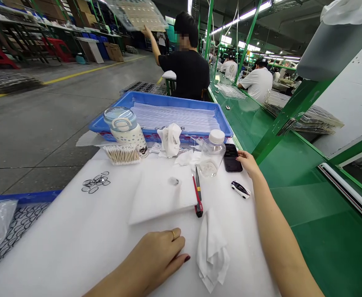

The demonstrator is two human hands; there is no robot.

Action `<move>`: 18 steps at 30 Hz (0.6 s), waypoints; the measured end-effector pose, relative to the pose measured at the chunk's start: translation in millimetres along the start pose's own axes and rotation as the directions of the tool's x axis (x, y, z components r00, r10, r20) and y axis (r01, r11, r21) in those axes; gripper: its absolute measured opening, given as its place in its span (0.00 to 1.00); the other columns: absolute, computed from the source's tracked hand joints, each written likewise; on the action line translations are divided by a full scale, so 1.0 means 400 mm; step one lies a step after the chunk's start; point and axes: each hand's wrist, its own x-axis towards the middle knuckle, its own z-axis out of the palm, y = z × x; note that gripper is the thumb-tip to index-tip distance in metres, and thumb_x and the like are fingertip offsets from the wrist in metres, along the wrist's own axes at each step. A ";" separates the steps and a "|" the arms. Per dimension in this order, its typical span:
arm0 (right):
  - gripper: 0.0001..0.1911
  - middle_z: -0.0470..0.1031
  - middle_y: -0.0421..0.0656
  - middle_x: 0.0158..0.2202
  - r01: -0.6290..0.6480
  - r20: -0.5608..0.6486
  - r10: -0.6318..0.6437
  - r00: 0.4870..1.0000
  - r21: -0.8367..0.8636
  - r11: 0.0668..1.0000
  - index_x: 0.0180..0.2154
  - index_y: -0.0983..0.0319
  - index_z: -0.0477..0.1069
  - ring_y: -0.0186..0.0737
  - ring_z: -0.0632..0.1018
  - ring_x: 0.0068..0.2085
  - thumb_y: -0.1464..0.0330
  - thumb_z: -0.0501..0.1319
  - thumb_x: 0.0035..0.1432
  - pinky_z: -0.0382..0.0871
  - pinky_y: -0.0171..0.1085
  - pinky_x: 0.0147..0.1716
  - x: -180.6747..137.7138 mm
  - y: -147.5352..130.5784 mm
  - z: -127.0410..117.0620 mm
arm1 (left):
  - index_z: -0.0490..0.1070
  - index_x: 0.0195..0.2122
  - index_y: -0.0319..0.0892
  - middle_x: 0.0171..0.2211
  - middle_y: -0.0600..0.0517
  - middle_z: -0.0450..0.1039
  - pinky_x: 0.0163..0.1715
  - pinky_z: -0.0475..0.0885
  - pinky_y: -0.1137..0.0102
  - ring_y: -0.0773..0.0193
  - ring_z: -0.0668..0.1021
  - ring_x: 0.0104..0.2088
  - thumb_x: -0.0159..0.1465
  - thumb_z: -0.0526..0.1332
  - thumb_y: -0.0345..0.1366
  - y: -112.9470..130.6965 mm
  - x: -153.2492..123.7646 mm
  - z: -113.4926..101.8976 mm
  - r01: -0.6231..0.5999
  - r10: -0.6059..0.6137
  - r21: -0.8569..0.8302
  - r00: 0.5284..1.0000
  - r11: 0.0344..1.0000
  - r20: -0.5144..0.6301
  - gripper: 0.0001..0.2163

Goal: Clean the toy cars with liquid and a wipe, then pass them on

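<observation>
My left hand [159, 253] rests palm down on the white foam-covered table [76, 231], fingers together and flat, holding nothing. A crumpled white cloth [212, 251] lies just right of it. My right hand [248, 161] reaches forward and touches the edge of a black phone [232, 157] lying flat. Between the hands sit a white pad [161, 194] with a small ring [175, 181] on it, and red-and-black tweezers [197, 192]. A small white and black object [240, 189] lies near my right wrist.
A clear bottle with a white cap [212, 152], a cup [127, 130], cotton swabs [122, 154] and black rings [96, 182] lie ahead. A blue tray [165, 113] stands behind them. A green conveyor [307, 198] runs along the right. A person in black lifts a clear tray.
</observation>
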 end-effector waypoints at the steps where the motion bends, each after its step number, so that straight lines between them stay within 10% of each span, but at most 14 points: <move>1: 0.22 0.77 0.47 0.49 -0.005 0.005 0.005 1.000 0.007 1.000 0.45 0.63 0.70 0.46 0.75 0.54 0.73 0.59 0.44 0.67 0.44 0.57 -0.001 -0.001 0.000 | 0.59 0.27 0.43 0.28 0.53 0.67 0.23 0.52 0.68 0.63 0.68 0.23 0.70 0.50 0.37 -0.001 0.000 0.000 0.001 -0.001 0.000 1.000 1.000 0.004 0.12; 18: 0.44 0.65 0.46 0.63 -0.022 0.224 0.000 0.975 0.096 0.995 0.61 0.58 0.61 0.42 0.66 0.64 0.80 0.56 0.37 0.57 0.46 0.65 -0.039 -0.025 -0.041 | 0.60 0.28 0.43 0.30 0.52 0.68 0.25 0.54 0.68 0.63 0.70 0.25 0.69 0.49 0.36 0.008 0.003 -0.017 0.043 -0.043 0.011 0.997 0.999 0.070 0.12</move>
